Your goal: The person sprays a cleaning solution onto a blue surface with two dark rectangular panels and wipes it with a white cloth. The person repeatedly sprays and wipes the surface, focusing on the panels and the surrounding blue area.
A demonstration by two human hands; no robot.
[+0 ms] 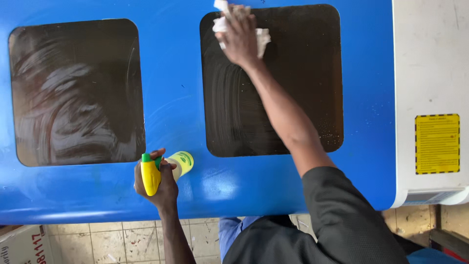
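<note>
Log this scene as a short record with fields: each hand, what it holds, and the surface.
Left hand: grips a yellow spray bottle with a green nozzle, resting on the blue lid
Right hand: presses a white cloth on the right dark window
Left dark window: smeared with streaks
Side: white casing with a yellow label

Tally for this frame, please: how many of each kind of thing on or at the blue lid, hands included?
Dark window panels: 2, left panel and right panel
Spray bottles: 1, yellow spray bottle in the left hand
White cloths: 1, white cloth under the right hand
Yellow warning labels: 1, yellow label
Hands: 2
Total: 7
</note>
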